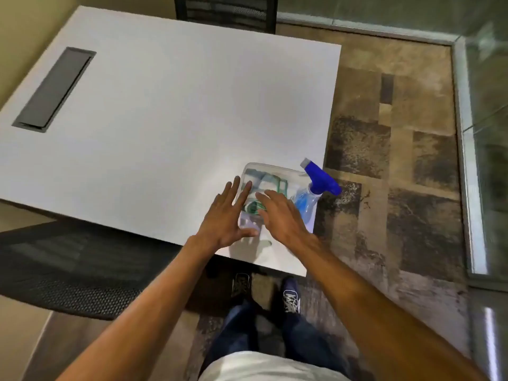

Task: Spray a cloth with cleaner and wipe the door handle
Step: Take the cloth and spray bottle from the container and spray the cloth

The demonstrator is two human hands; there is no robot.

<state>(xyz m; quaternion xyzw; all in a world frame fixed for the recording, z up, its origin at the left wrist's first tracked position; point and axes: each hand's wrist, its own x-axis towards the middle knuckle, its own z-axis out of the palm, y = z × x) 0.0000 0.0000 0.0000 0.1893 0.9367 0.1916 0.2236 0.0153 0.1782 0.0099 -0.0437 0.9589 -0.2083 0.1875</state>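
Both my hands are spread open over the clear bag of cloths (264,185) at the near right corner of the white table (170,111). My left hand (228,218) has its fingers flat on the bag, gripping nothing; my right hand (280,218) hovers with fingers loose. The spray bottle (313,191) lies just right, its blue head overhanging the table's right edge. The far left tabletop is bare.
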